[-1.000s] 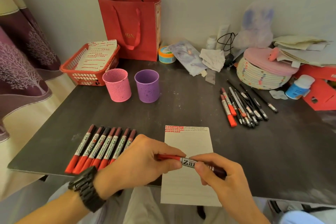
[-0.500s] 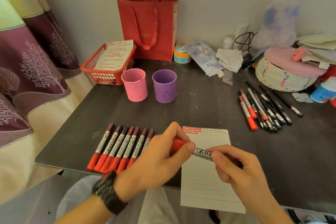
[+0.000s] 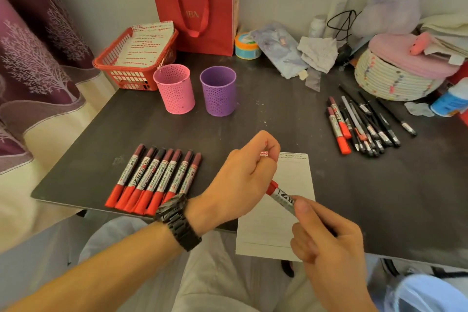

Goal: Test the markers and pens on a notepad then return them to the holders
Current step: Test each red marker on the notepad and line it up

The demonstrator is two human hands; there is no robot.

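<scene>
A black watch with a chunky link band sits just behind the left hand. Both forearms are bare. Pale, off-white trousers cover the lap.

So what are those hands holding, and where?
A red marker: right hand pinches its labelled barrel; left hand closes round its red cap end.

A red marker was held pinched in the right hand above the notepad. The left hand was curled beside its red end; contents undetermined. Seven markers were laid side by side left of the notepad.
</scene>
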